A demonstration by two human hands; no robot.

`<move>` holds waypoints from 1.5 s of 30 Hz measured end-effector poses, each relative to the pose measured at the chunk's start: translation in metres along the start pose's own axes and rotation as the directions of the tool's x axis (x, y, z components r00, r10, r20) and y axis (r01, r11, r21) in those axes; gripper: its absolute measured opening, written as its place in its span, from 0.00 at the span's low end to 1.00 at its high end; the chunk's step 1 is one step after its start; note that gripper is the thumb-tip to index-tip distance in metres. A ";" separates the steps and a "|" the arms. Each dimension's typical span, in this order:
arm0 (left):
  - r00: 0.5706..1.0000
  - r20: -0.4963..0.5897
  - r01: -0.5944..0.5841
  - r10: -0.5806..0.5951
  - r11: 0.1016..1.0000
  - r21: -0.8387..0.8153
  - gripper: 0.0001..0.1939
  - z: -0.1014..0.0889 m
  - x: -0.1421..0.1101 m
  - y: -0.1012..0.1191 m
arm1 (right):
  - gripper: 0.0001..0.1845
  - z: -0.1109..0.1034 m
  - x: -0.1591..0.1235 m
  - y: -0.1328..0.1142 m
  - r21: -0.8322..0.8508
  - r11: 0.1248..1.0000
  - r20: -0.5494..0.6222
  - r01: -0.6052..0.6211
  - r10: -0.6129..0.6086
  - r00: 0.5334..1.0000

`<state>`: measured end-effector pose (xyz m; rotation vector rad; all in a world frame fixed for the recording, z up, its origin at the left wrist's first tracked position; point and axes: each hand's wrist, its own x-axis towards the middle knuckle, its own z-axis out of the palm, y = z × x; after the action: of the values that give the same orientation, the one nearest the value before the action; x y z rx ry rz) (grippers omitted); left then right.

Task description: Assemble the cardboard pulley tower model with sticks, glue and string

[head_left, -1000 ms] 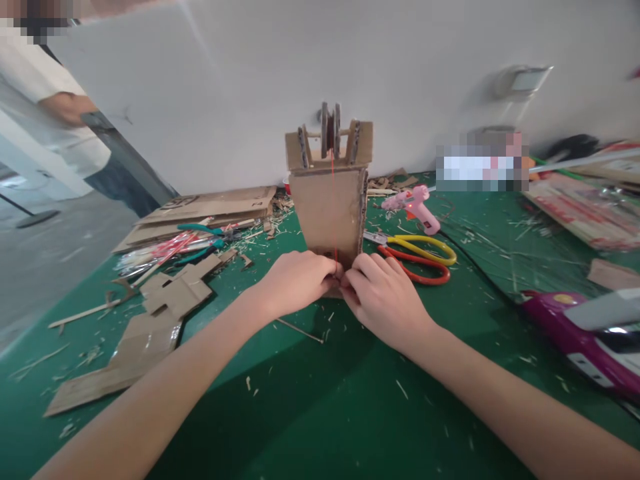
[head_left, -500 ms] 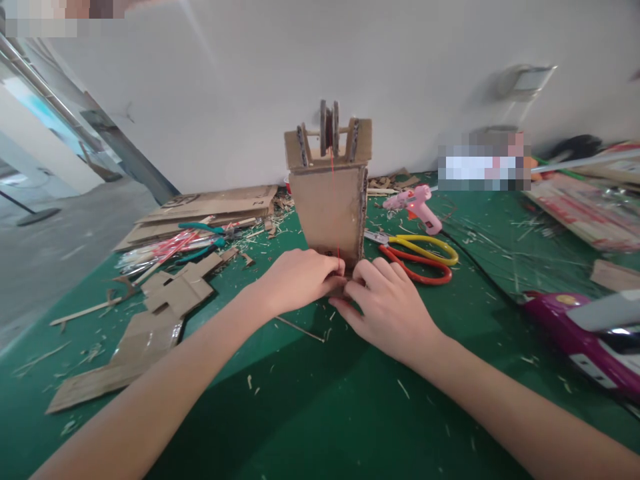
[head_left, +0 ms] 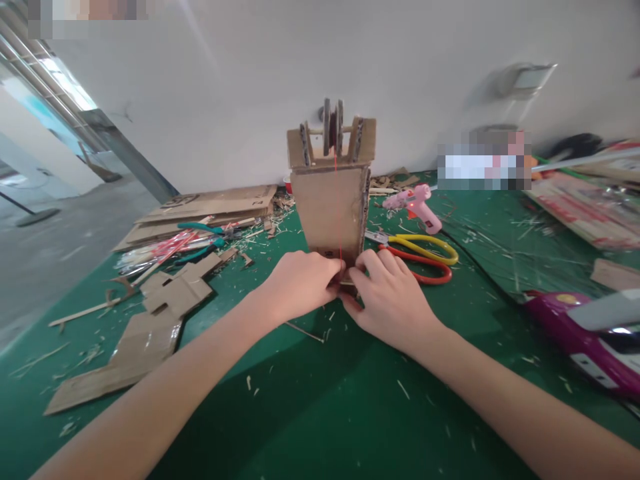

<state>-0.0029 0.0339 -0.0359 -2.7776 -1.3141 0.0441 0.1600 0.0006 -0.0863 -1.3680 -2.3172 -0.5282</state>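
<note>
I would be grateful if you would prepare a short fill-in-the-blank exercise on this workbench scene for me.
1. The red thread runs down from the spool at the ____ of the cardboard tower.
2. The hand nearer the scissors is the person's ____ one.
3. The scissors have one orange-red handle and one ____ handle.
4. The body of the glue gun is ____ in colour.

Missing words: top; right; yellow; pink.
</note>
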 end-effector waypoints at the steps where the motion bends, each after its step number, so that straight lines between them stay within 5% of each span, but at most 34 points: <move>1: 1.000 0.002 -0.001 0.001 1.000 -0.001 0.08 0.000 0.000 0.000 | 0.09 0.001 0.001 -0.001 -0.014 1.000 0.000 0.002 -0.002 1.000; 17: 0.991 0.105 -0.073 0.082 0.994 -0.082 0.08 -0.013 -0.004 -0.010 | 0.04 0.008 0.006 -0.006 -0.035 0.998 0.015 -0.054 0.055 0.998; 24: 0.998 0.064 -0.008 0.013 0.997 -0.075 0.16 -0.008 -0.001 -0.006 | 0.05 0.008 0.008 -0.007 -0.122 0.992 -0.017 -0.018 0.016 1.000; 45: 0.999 0.031 -0.024 0.033 0.969 -0.246 0.10 -0.002 0.001 -0.013 | 0.04 0.010 0.004 0.000 -0.061 0.996 -0.040 -0.066 0.064 0.997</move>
<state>-0.0126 0.0425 -0.0325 -3.0133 -1.3748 -0.0749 0.1571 0.0087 -0.0933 -1.4437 -2.2348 -0.6057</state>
